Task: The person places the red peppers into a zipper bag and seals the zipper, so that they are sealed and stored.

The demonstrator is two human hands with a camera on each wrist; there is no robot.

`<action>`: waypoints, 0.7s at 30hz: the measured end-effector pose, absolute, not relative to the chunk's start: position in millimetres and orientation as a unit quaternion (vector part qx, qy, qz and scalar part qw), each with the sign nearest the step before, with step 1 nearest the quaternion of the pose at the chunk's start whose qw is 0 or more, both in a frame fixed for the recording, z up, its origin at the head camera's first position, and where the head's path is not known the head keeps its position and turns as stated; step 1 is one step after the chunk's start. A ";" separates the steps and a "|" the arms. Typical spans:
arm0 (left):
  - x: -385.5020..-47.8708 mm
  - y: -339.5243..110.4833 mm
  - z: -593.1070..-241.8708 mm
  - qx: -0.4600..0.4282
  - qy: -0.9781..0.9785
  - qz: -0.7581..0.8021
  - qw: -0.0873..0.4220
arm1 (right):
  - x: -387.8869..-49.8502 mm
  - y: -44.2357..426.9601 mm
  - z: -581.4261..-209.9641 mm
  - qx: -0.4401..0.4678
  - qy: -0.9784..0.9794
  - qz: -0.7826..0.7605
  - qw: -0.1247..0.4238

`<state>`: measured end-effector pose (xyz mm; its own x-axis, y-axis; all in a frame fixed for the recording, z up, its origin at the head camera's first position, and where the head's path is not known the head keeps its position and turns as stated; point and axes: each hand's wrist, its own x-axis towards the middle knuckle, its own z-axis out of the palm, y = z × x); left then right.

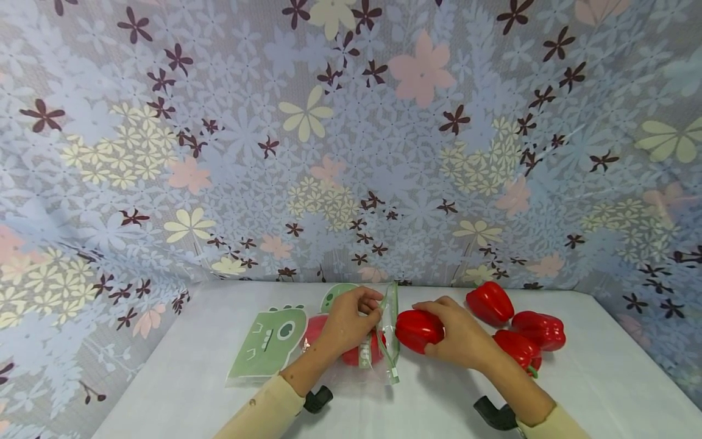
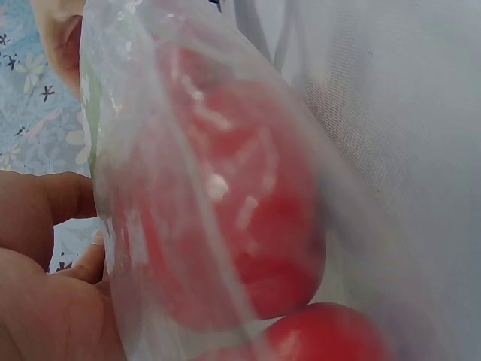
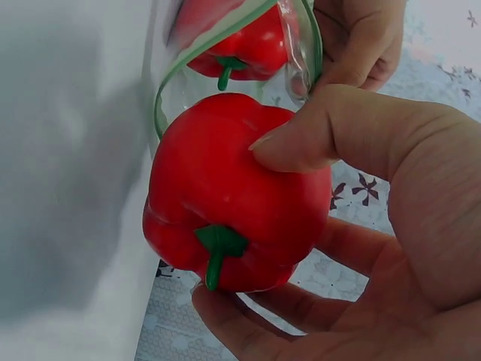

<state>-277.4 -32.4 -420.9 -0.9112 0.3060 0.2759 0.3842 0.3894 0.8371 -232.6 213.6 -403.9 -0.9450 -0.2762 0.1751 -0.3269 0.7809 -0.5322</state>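
Observation:
A clear zip bag with a green edge [image 1: 393, 305] lies on its side, its mouth open to the right, with red peppers [image 1: 356, 353] inside. The left hand [image 1: 351, 320] pinches the upper rim of that mouth. Through the plastic, red peppers [image 2: 233, 203] show large in the left wrist view. Just outside the mouth, the right hand [image 1: 460, 332] grips a red pepper [image 1: 419, 330] between thumb and fingers. In the right wrist view this pepper [image 3: 237, 188] has its green stem facing the camera, and another pepper [image 3: 255, 41] sits within the bag.
Several red peppers [image 1: 540, 330] lie grouped on the white table [image 1: 439, 405] at the right. A green cartoon-face print [image 1: 269, 341] covers the bag's left part. Dark curved pieces [image 1: 319, 400] show by both forearms. Behind the table hangs a flowered cloth [image 1: 351, 152].

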 end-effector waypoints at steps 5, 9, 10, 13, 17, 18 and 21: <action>-277.3 -32.5 -420.5 -0.209 -0.831 -0.514 0.036 | -233.9 211.0 -406.7 0.179 -0.937 0.298 0.040; -277.7 -32.4 -421.1 -0.212 -0.827 -0.519 0.034 | -233.8 207.8 -408.2 0.187 -0.935 0.298 0.033; -277.6 -32.4 -421.3 -0.213 -0.826 -0.521 0.033 | -233.7 206.7 -408.4 0.187 -0.935 0.301 0.028; -277.4 -32.2 -421.4 -0.211 -0.824 -0.525 0.029 | -233.6 203.4 -409.8 0.183 -0.934 0.308 0.017; -277.3 -31.5 -421.1 -0.205 -0.822 -0.531 0.023 | -234.2 200.0 -412.5 0.182 -0.933 0.310 0.021; -277.4 -31.3 -421.1 -0.204 -0.821 -0.533 0.023 | -234.4 199.5 -413.2 0.182 -0.932 0.311 0.023; -277.0 -31.1 -420.8 -0.204 -0.817 -0.539 0.020 | -234.6 198.2 -414.9 0.184 -0.930 0.317 0.025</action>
